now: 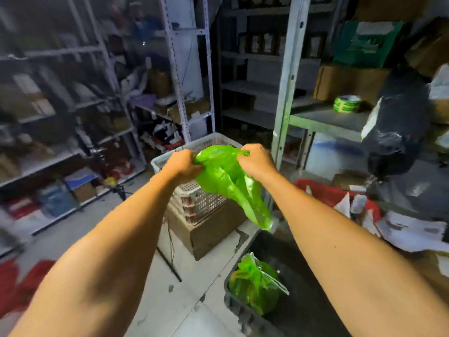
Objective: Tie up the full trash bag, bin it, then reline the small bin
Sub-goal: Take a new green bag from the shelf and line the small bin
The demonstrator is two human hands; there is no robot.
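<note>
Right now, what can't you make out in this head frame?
- Small bin: not identifiable in the head view.
- Mouth of the empty green bag: bunched inside both grips, left hand, right hand.
- Knot on the full bag: crumpled, unclear.
- Left shelves: motion-blurred.

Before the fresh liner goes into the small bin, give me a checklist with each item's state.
1. Full green bag tied shut: ok, neck looks knotted.
2. Full bag binned: ok, it lies in the dark bin.
3. Fresh green liner held by both hands: ok, left hand, right hand.
4. Liner mouth opened: not ok, bunched.
5. Small bin within reach: cannot tell.
</note>
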